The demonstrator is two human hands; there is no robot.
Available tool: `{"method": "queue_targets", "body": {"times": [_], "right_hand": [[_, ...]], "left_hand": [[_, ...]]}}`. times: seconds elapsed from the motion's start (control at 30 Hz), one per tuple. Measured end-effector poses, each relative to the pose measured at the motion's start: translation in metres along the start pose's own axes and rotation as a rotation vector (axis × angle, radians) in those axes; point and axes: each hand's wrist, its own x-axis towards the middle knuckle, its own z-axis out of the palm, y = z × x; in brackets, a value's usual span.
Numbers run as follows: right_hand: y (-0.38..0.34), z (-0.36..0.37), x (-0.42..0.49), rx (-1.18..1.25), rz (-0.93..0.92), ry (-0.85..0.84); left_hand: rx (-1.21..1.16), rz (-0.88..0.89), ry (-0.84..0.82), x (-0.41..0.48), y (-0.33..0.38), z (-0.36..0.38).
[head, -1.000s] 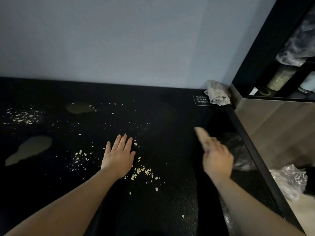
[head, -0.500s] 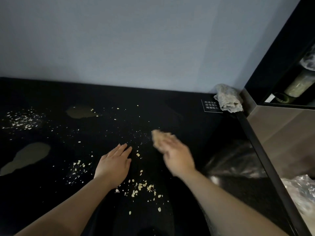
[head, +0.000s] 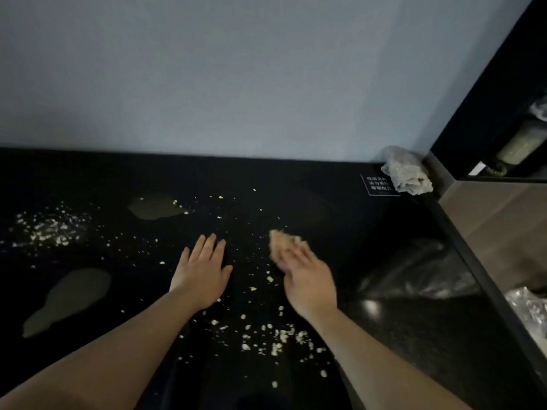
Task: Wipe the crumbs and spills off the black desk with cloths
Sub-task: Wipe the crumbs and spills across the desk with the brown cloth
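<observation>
The black desk (head: 296, 190) carries pale crumbs (head: 266, 335) near its front, a second crumb patch (head: 50, 229) at the left, and two murky spills (head: 66, 300) (head: 155, 207). My left hand (head: 202, 270) rests flat on the desk, fingers straight. My right hand (head: 307, 279) holds a small tan cloth (head: 282, 244) at its fingertips, blurred, just right of the left hand. A grey crumpled cloth (head: 407, 174) lies in the desk's far right corner.
A small white-lettered sticker (head: 376, 184) sits beside the grey cloth. A grey wall (head: 236, 84) backs the desk. The desk's right edge (head: 461, 238) drops to a wooden floor with a clear plastic bag (head: 529, 309). A dark shelf (head: 503, 143) stands at the far right.
My right hand has swept the tan cloth from the desk's right side leftward to the middle, near my left hand. The left hand has stayed flat in place.
</observation>
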Motion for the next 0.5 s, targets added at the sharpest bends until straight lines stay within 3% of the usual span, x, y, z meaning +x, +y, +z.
{"method": "queue_targets", "body": {"times": [0.07, 0.13, 0.23, 0.3, 0.37, 0.43, 0.5], "right_hand": [[-0.025, -0.001, -0.002, -0.007, -0.083, -0.098], [-0.02, -0.006, -0.003, 0.001, -0.038, -0.044], [0.016, -0.011, -0.016, -0.031, 0.36, 0.143], [0.033, -0.021, -0.02, -0.028, 0.674, 0.195], [0.031, -0.022, -0.008, 0.023, 0.853, 0.201], [0.016, -0.013, 0.008, 0.025, 0.753, 0.201], [-0.008, 0.006, 0.017, 0.064, 0.422, 0.139]], "left_hand": [[0.018, 0.046, -0.075, 0.004, -0.015, -0.005], [0.014, 0.107, -0.125, 0.005, -0.025, -0.01], [-0.003, 0.15, -0.141, 0.008, -0.031, -0.019], [-0.03, 0.156, -0.134, 0.012, -0.033, -0.023], [-0.08, 0.128, -0.132, 0.019, -0.032, -0.026], [-0.138, 0.07, -0.128, 0.028, -0.031, -0.028], [-0.182, -0.011, -0.138, 0.037, -0.028, -0.029]]}}
